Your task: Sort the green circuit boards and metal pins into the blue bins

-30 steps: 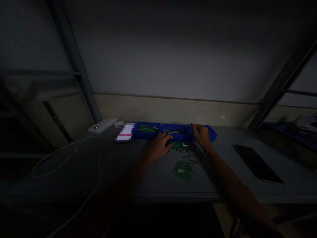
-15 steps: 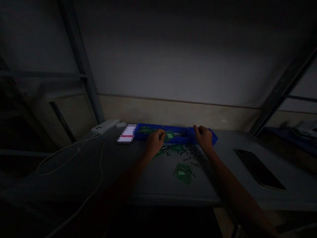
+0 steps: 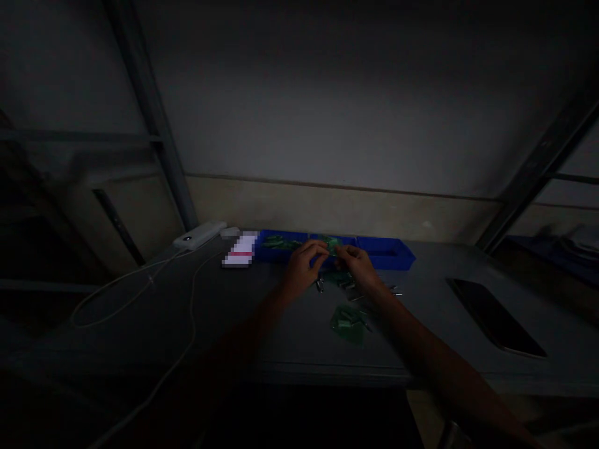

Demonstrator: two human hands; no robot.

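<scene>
A small green plastic bag (image 3: 332,244) is held between both hands, above the middle of the blue bins (image 3: 276,254). My left hand (image 3: 302,269) pinches its left side, thumb close to the fingertips. On the other side my right hand (image 3: 359,265) closes finger and thumb on the bag's edge. Part of the bag is hidden by the fingers. Below them lie loose metal pieces (image 3: 319,285), partly covered by my right hand and forearm. Nearer the front is another green bag (image 3: 346,324) with metal parts in or on it.
The left blue bin holds several green bags (image 3: 274,240). Left of it lie a sheet or screen with a blurred face (image 3: 238,249) and a white device (image 3: 200,236) with a cable (image 3: 191,305). A dark phone (image 3: 496,317) lies on the grey table (image 3: 290,340) at the right.
My right hand has moved left from the right bin to the green bag and now grips it too. My left hand has shifted slightly right with the bag.
</scene>
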